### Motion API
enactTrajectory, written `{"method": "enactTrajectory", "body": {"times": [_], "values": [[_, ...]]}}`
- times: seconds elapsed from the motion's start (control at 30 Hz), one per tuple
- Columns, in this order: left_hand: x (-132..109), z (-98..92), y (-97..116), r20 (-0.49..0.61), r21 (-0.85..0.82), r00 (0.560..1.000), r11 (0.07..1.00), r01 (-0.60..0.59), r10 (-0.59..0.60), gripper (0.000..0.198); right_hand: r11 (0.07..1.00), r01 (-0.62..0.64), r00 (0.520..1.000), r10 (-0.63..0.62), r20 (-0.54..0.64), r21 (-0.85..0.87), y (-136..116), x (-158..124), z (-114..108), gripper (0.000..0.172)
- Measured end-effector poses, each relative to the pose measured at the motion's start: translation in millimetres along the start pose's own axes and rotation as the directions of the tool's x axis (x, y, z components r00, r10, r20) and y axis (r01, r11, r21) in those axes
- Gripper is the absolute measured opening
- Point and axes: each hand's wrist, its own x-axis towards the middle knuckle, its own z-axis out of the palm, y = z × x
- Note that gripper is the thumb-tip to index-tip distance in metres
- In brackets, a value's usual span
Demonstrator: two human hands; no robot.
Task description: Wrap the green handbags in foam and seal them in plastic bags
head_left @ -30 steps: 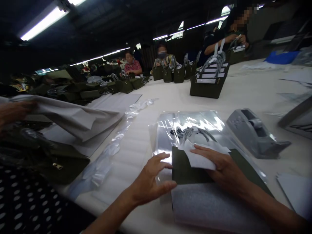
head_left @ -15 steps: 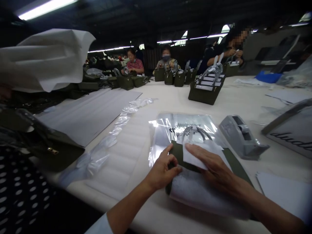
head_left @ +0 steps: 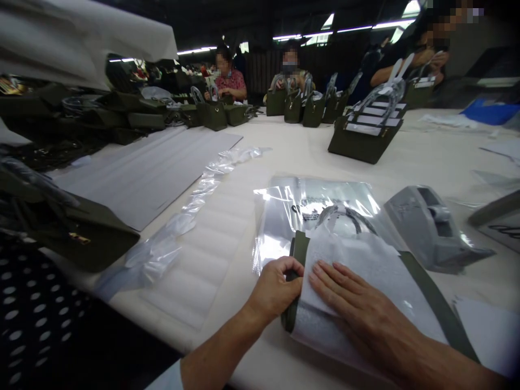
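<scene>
In front of me a dark green handbag (head_left: 433,298) lies flat on the table, its wrapped handles (head_left: 355,218) pointing away from me. A thin white wrapping sheet (head_left: 361,250) covers most of its upper side. My left hand (head_left: 270,290) pinches the bag's left edge between thumb and curled fingers; the fingertips are partly hidden. My right hand (head_left: 361,309) rests flat on the sheet with its fingers stretched out. Just beyond the bag lies a stack of clear plastic bags (head_left: 276,216) with dark print. A grey tape dispenser (head_left: 433,227) stands to the right.
Another green handbag (head_left: 97,233) sits at the left, beside a person in a dotted garment (head_left: 36,325). Clear film (head_left: 170,244) and a large white board (head_left: 162,173) lie left of centre. A handbag with white strips (head_left: 365,138) stands farther back. Co-workers handle bags across the table.
The white sheet, folded back before, now lies spread over the bag. My right hand has moved down onto it and lies flat. My left fingers have drawn in to the bag's edge.
</scene>
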Motion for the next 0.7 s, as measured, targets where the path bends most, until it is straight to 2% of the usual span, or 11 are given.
{"method": "enactTrajectory", "body": {"times": [0.17, 0.27, 0.33, 0.37, 0.43, 0.47, 0.57, 0.6, 0.63, 0.67, 0.7], "values": [[-1, 2.7, -9, -0.066, 0.023, 0.996, 0.998, -0.051, 0.052, 0.007, 1.0, -0.011, 0.989, 0.012, 0.145, -0.007, -7, -1, -8, 0.066], [-7, -2.6, -15, -0.171, 0.209, 0.936, 0.94, -0.27, 0.307, 0.016, 1.0, -0.024, 0.981, 0.023, 0.194, -0.001, -9, -3, -8, 0.069], [-14, -10.2, -18, 0.016, 0.372, 0.831, 0.768, -0.522, 0.556, 0.023, 0.999, -0.046, 0.974, 0.043, 0.223, 0.009, -10, -3, -8, 0.069], [-18, -14.6, -20, 0.162, 0.417, 0.75, 0.644, -0.641, 0.642, 0.028, 0.998, -0.061, 0.97, 0.053, 0.239, 0.027, -11, -2, -10, 0.069], [-23, -23.2, -25, 0.393, 0.44, 0.57, 0.397, -0.806, 0.722, 0.04, 0.989, -0.104, 0.964, 0.075, 0.255, 0.103, -14, 2, -18, 0.068], [-23, -27.0, -28, 0.437, 0.458, 0.514, 0.309, -0.833, 0.738, 0.044, 0.978, -0.126, 0.962, 0.08, 0.261, 0.166, -14, 5, -23, 0.065], [-18, -35.2, -37, 0.466, 0.537, 0.461, 0.173, -0.826, 0.755, 0.044, 0.881, -0.256, 0.963, 0.196, 0.186, 0.397, 0, 7, -48, 0.042], [-15, -36.6, -40, 0.468, 0.551, 0.457, 0.154, -0.82, 0.756, 0.043, 0.821, -0.353, 0.933, 0.341, 0.112, 0.449, 13, 4, -58, 0.035], [-12, -37.4, -42, 0.469, 0.56, 0.452, 0.14, -0.816, 0.759, 0.042, 0.739, -0.469, 0.852, 0.523, 0.028, 0.484, 29, -4, -68, 0.032], [-9, -37.7, -44, 0.469, 0.562, 0.44, 0.125, -0.818, 0.766, 0.041, 0.614, -0.592, 0.692, 0.719, -0.061, 0.522, 48, -14, -78, 0.031], [-7, -37.5, -46, 0.463, 0.563, 0.428, 0.115, -0.819, 0.776, 0.04, 0.457, -0.705, 0.468, 0.874, -0.128, 0.542, 70, -27, -88, 0.032]]}}
